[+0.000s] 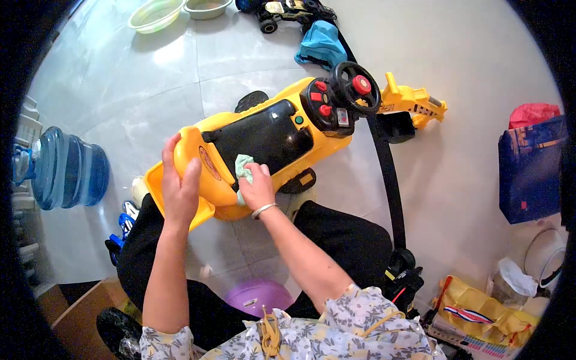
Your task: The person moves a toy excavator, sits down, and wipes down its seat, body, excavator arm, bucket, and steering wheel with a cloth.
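Note:
A yellow ride-on toy excavator (282, 111) stands on the floor in front of me, with a black seat (261, 138), a black steering wheel (339, 90) and a yellow digger arm (414, 102). My left hand (180, 186) rests on its yellow backrest, thumb and fingers apart. In my right hand (258, 189) is a bunched pale green cloth (243, 167), pressed near the seat's rear edge where it meets the backrest. Part of the cloth is hidden under my fingers.
A purple basin (258, 296) sits between my legs. To the left lies a blue water jug (71, 168); two basins (157, 15), a toy truck (288, 12) and a light-blue cloth item (323, 45) lie at the back. A dark blue bag (531, 168) stands right.

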Tool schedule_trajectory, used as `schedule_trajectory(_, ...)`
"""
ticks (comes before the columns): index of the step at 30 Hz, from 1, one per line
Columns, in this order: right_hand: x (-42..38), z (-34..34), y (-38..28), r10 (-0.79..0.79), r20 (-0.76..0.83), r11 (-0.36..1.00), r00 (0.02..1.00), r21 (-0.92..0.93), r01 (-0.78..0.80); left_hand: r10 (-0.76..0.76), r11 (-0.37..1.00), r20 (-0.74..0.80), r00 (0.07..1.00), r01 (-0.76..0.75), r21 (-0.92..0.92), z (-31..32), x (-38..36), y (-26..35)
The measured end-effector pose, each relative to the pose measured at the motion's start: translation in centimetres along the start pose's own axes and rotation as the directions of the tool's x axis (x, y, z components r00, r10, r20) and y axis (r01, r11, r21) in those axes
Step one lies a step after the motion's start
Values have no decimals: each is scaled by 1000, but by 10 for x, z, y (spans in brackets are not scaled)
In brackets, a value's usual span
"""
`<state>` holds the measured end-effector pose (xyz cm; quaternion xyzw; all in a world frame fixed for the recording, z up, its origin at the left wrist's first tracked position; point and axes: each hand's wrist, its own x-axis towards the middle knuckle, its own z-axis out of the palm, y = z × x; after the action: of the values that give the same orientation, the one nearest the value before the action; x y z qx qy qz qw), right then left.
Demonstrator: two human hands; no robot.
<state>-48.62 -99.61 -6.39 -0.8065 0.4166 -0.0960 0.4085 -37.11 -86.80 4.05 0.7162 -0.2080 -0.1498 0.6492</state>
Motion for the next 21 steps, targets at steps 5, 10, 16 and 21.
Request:
schedule_trajectory(5, 46, -8, 10, -279, -55, 943, 959, -203, 263, -41, 999, 7, 999, 41, -23, 2, 0, 4)
schedule_trajectory(10, 134, -84, -6, -516, -289, 766, 807, -577, 283, -29, 999, -5, 1000, 29, 34, 0, 2, 4)
schedule_trajectory(16, 218, -119, 18, -585, -196, 485, 787, -862, 146, 2, 995, 14, 1000, -3, 95, -1, 4, 7)
schedule_trajectory(21, 245, -125, 33, -186, -192, 690, 964, -724, -12, -36, 997, 4, 999, 35, 69, 1, 4, 9)
